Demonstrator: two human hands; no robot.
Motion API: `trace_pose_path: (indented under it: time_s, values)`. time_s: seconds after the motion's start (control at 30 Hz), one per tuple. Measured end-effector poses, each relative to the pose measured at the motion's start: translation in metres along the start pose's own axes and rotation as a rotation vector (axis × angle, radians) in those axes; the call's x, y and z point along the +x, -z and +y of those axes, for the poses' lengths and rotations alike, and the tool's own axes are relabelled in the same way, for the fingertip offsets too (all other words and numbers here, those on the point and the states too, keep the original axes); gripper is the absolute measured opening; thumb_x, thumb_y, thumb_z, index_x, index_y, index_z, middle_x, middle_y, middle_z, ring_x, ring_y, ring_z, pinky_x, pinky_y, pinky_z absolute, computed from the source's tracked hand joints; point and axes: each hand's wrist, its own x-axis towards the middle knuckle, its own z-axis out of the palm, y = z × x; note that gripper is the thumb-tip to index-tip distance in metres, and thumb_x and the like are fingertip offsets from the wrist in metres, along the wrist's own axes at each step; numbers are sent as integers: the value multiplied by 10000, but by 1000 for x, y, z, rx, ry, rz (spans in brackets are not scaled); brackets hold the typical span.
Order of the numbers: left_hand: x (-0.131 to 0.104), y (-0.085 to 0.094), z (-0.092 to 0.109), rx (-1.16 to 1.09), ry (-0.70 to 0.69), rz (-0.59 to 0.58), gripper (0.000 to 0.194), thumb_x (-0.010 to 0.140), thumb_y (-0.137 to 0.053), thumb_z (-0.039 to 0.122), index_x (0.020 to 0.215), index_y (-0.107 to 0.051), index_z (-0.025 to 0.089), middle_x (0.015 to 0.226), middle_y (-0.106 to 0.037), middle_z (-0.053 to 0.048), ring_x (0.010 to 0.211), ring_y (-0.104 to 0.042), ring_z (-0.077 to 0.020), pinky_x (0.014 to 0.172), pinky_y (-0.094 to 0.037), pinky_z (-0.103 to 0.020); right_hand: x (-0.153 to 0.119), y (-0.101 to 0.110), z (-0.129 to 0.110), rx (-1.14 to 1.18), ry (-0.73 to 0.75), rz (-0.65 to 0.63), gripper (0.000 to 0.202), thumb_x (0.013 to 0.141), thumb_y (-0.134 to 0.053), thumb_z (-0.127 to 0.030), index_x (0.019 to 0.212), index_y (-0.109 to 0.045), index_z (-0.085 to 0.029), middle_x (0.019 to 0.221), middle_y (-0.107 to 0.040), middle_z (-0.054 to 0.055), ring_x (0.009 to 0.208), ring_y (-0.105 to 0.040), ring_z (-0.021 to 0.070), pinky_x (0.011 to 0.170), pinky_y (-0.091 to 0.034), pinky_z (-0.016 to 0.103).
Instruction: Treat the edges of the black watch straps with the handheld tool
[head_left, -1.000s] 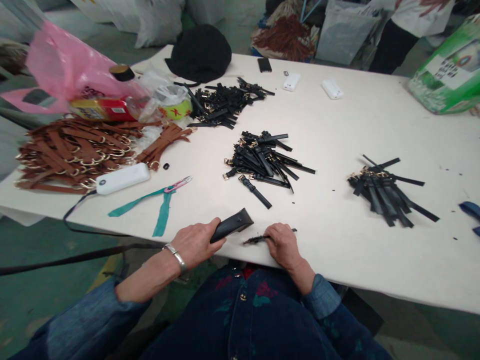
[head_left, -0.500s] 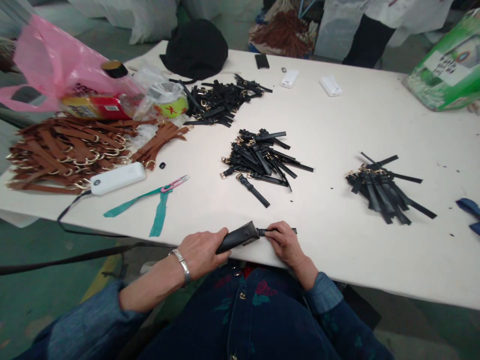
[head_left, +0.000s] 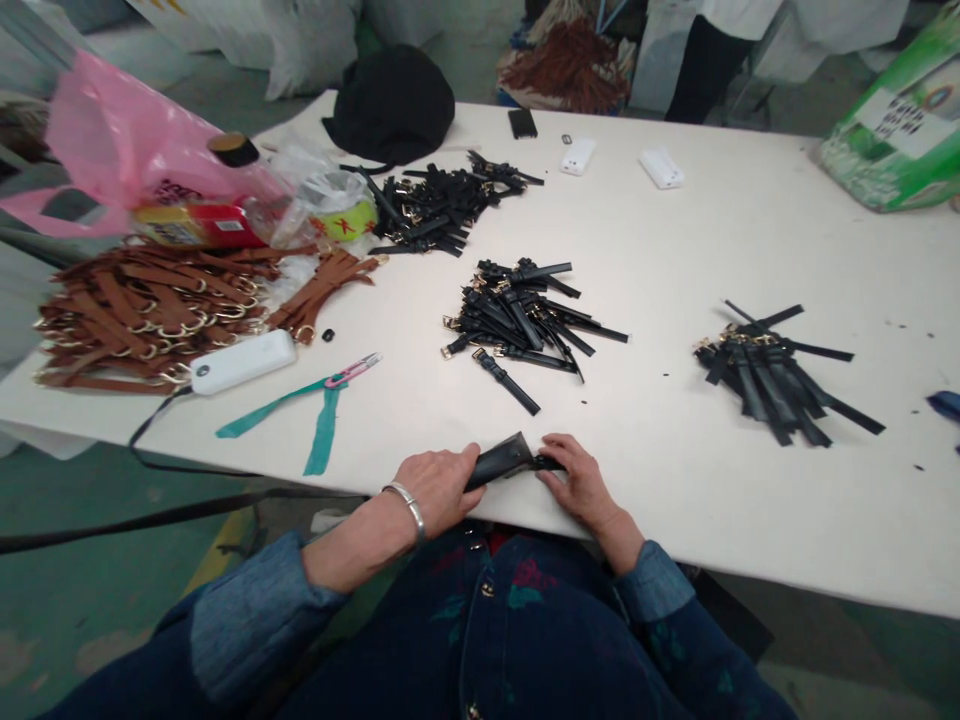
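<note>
Near the table's front edge, my left hand (head_left: 439, 482) is closed around a smooth black piece (head_left: 501, 462) with a wide, squared end, whose exact kind I cannot tell. It points right, towards my right hand (head_left: 581, 482). Between the fingertips of that hand is a short black strap (head_left: 553, 462), mostly covered by the fingers; its left end meets the wide end of the black piece. Beyond both hands lies a heap of black buckle straps (head_left: 517, 310), with one single strap (head_left: 506, 382) lying apart in front of it.
On the right is a smaller bunch of black straps (head_left: 780, 375). Brown straps with gold rings (head_left: 142, 310), a white device (head_left: 244, 362) and pink thread snips (head_left: 352, 370) with green ribbon lie left. Behind are a black cap (head_left: 394, 105), more black straps (head_left: 442, 205) and a green bag (head_left: 900, 130).
My left hand and the black piece have shifted right and slightly up. The strap in my right hand shows less, and its right end no longer sticks out past the fingers.
</note>
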Motion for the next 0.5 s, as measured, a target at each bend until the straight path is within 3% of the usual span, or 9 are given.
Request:
trace_pose_path:
  time_s: [0.2,0.5]
  values:
    - [-13,-5,-17,32,2,-28,324,754,-357,472,956,-449,236,784,-648,-74,717,-611,-259,578,-428,-346,-1,-2,1,2,8,13,283,699,-602,-165,978,-577,-209,1169,-464,97,969,-502,202,864,-437,396]
    - [2,-1,18,11,-14,37,300,744,-410,400,972,-444,209,791,-648,-82,727,-615,-260,590,-436,-348,1,1,-1,11,-13,-6,271,711,-599,-172,978,-578,-209,1109,-516,89,1019,-492,214,876,-433,398]
